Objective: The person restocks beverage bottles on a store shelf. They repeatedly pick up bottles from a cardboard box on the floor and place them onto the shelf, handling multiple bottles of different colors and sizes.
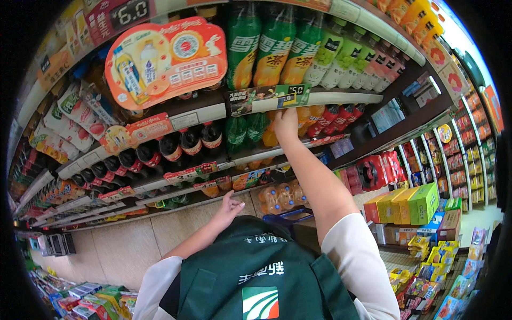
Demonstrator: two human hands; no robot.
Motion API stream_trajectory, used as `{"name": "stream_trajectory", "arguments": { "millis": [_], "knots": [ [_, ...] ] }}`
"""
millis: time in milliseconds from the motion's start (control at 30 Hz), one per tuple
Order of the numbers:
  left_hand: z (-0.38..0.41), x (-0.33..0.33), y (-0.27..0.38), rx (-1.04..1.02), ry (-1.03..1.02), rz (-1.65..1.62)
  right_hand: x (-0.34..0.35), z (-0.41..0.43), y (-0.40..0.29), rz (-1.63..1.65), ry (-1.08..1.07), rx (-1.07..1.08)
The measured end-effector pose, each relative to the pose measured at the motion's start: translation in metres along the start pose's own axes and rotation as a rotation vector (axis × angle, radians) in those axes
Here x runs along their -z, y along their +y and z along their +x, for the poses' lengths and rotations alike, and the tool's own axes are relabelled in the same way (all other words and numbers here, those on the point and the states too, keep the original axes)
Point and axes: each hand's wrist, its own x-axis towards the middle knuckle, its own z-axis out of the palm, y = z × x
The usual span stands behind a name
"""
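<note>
My right hand (286,123) is raised to a drinks shelf, its fingertips at the lower edge of a price tag (286,99) on the white shelf rail (340,98). Whether the fingers pinch the tag cannot be made out. Behind this hand stand orange soda bottles (313,116), partly hidden, with green soda bottles (245,130) to their left. Tall green Sprite bottles (273,48) line the shelf above. My left hand (229,208) hangs low in front of the dark apron (224,260), fingers apart, holding nothing.
A big orange promotional sign (166,62) juts from the shelf at left. Cola bottles (170,148) fill the row below. On the tiled floor (120,244) sits a pack of orange drinks (282,197). Stacked cartons (402,204) and snack racks (456,152) stand at right.
</note>
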Motion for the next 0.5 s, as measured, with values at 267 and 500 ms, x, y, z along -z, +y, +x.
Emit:
{"name": "stream_trajectory", "arguments": {
  "millis": [267,500],
  "knots": [
    [-0.001,0.008,-0.012,-0.002,-0.089,0.007,0.000,-0.002,-0.005,-0.010,0.038,0.034],
    [0.012,0.006,-0.001,-0.003,-0.221,0.138,-0.012,0.004,0.014,0.047,0.076,0.037]
  ]
}}
